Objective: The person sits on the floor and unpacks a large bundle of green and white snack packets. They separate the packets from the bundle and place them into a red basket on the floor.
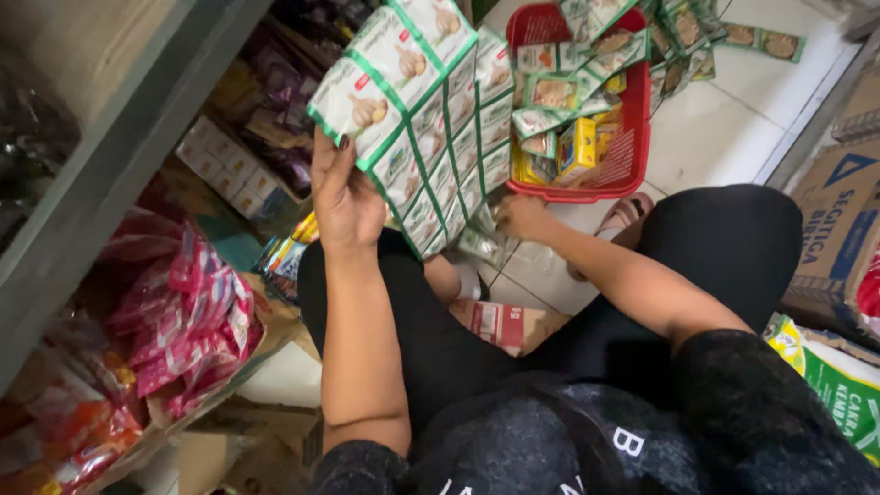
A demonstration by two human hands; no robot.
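So we've got our left hand (344,197) clamped on the sachet strips (431,119), raised by the shelf (119,156); our right hand (521,218) pinches their lower ends. Red basket (632,156) on the floor looks still pretty full.

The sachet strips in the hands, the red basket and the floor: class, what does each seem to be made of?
Sachet strips: probably glossy plastic film, since they bend and shine. Red basket: looks like moulded plastic, with slotted walls. Floor: seemingly glazed ceramic tile, pale with joint lines.
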